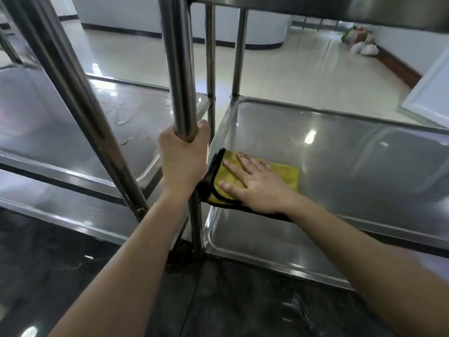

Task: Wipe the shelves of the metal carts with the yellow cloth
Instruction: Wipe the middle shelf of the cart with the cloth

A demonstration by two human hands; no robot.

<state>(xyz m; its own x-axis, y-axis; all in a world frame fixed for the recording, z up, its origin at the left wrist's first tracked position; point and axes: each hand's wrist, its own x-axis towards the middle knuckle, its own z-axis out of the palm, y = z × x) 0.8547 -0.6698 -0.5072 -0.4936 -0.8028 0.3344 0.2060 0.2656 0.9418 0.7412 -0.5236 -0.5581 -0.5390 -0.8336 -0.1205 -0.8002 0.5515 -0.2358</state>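
Observation:
Two steel carts stand side by side. My left hand [182,158] grips the near corner post [175,69] of the right cart. On that cart's middle shelf [352,152] lies the yellow cloth [289,175] with a black edge, at the shelf's near left corner. My right hand [255,184] lies flat on the cloth with fingers straight, pressing it onto the steel. The left cart's middle shelf [73,132] shows streaks and small brown stains.
A lower shelf [262,239] sits below the cloth, and an upper shelf [340,8] overhangs it. More posts [239,52] rise at the far corners. Tiled floor beyond holds several bags [359,42] by the wall; a white panel [430,93] leans at right.

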